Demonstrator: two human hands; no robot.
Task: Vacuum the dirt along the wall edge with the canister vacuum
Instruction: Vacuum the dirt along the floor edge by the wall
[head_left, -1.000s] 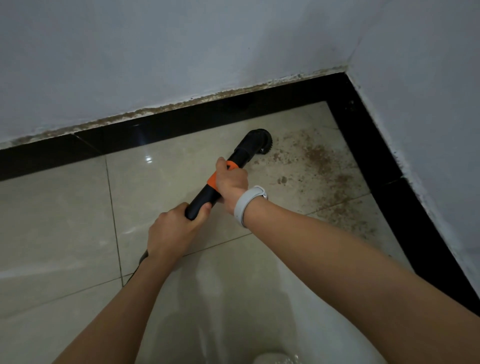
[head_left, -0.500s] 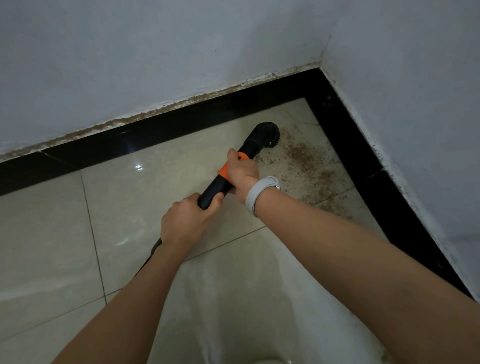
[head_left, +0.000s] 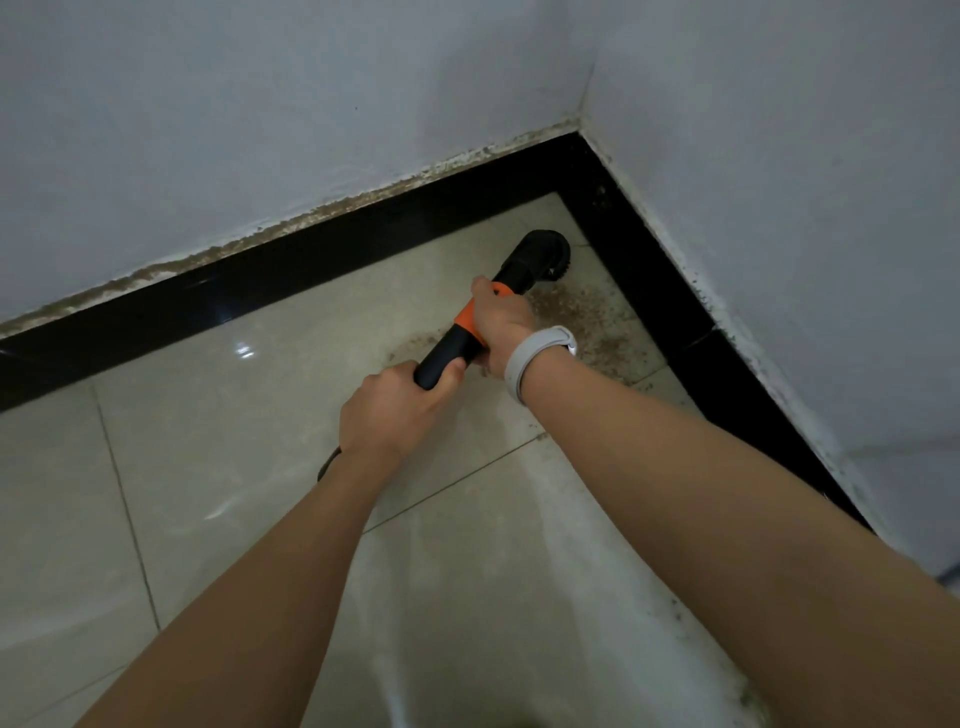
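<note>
With both hands, left (head_left: 392, 410) and right (head_left: 501, 325), gripping the black orange-collared vacuum wand (head_left: 451, 351), we're mid-sweep; next, drag its round brush head (head_left: 543, 257) through the brown dirt (head_left: 582, 317).

No readable text, label, brand, number or sign is showing anywhere on the things in view.

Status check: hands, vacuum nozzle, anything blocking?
Left hand and right hand both grip the black vacuum wand with orange collar. Round brush head near corner. Brown dirt remains. Nothing blocking.
</note>
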